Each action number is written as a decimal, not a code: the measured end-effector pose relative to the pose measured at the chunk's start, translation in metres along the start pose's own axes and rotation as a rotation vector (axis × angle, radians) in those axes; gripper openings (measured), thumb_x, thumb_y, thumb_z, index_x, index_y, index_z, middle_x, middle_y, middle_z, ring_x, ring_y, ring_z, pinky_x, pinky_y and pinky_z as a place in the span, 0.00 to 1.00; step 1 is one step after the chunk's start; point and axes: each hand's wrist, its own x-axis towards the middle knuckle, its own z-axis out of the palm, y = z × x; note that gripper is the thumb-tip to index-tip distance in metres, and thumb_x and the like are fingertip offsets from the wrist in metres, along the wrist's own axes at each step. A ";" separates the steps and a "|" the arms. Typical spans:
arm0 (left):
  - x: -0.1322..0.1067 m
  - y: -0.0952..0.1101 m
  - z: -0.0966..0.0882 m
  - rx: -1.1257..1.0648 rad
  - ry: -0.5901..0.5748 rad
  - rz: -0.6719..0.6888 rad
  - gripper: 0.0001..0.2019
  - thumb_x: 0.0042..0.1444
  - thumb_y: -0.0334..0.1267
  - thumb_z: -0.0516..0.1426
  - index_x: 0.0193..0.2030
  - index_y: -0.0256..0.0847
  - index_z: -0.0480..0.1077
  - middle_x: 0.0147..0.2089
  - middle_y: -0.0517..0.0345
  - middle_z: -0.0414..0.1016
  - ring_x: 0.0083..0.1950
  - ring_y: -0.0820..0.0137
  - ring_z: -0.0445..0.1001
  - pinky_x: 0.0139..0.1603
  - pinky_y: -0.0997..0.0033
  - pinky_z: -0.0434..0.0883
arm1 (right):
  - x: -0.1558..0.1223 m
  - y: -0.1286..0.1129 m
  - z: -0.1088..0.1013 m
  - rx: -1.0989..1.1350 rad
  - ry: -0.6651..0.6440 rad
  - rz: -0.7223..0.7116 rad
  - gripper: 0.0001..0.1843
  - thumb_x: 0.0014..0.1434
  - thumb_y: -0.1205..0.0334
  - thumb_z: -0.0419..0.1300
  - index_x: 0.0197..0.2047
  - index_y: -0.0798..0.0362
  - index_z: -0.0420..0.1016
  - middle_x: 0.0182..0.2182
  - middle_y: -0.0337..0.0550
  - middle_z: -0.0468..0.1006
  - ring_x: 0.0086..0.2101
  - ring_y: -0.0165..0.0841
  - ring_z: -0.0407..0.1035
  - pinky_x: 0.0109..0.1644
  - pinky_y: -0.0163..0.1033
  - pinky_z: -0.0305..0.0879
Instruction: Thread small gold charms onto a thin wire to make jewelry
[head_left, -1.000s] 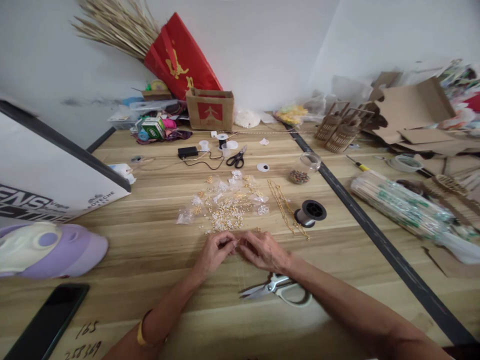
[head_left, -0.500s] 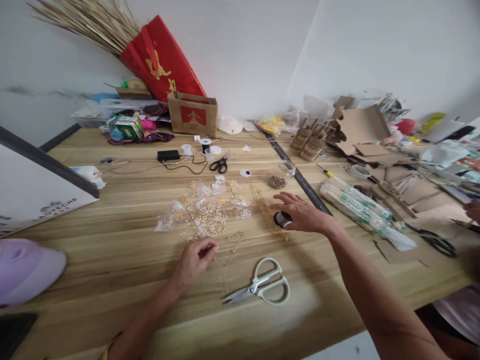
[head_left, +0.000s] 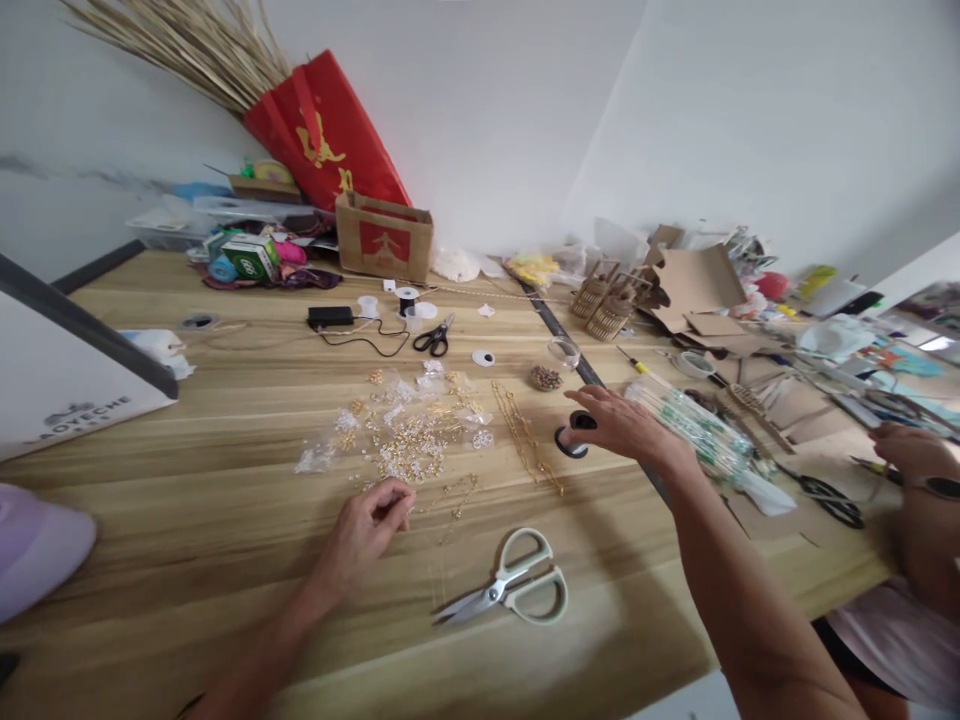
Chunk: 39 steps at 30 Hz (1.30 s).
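Observation:
My left hand (head_left: 367,525) rests on the wooden table (head_left: 225,560) with its fingers pinched together, just below a scatter of small gold and silver beads and findings (head_left: 409,430). What it pinches is too small to name. My right hand (head_left: 619,425) reaches out to the right and grips a black spool of thread (head_left: 574,435), lifted slightly off the table. A gold chain (head_left: 525,435) lies between the beads and the spool. White-handled scissors (head_left: 510,590) lie near the table's front edge, between my arms.
Black scissors (head_left: 433,340), a small jar of beads (head_left: 547,375), a brown paper bag (head_left: 384,238) and a red bag (head_left: 326,135) sit farther back. Cardboard pieces (head_left: 697,285) and a packet of sticks (head_left: 697,425) cover the right table, where another person's hand (head_left: 911,450) works.
My right hand left my left hand, reached right to the black spool and took hold of it. My view swung to the right; another person's hand came into sight.

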 end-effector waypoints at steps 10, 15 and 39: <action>0.003 -0.011 -0.009 -0.056 0.025 -0.058 0.11 0.55 0.45 0.53 0.30 0.39 0.67 0.19 0.64 0.66 0.23 0.73 0.68 0.27 0.76 0.66 | 0.009 0.020 0.007 0.053 -0.200 -0.010 0.27 0.56 0.54 0.57 0.59 0.48 0.62 0.50 0.49 0.73 0.47 0.43 0.70 0.47 0.42 0.64; 0.004 -0.007 -0.013 -0.069 0.052 -0.096 0.12 0.54 0.47 0.53 0.30 0.39 0.67 0.18 0.65 0.65 0.22 0.73 0.67 0.27 0.76 0.67 | 0.011 0.024 0.006 0.042 -0.135 0.082 0.36 0.56 0.42 0.55 0.62 0.50 0.57 0.53 0.54 0.69 0.49 0.47 0.68 0.48 0.45 0.63; 0.006 -0.009 -0.020 -0.253 0.146 -0.208 0.15 0.48 0.50 0.58 0.32 0.38 0.67 0.19 0.67 0.63 0.20 0.76 0.68 0.23 0.77 0.68 | 0.031 0.021 0.009 -0.061 -0.116 0.120 0.34 0.59 0.38 0.48 0.62 0.49 0.58 0.49 0.55 0.72 0.47 0.48 0.69 0.46 0.47 0.62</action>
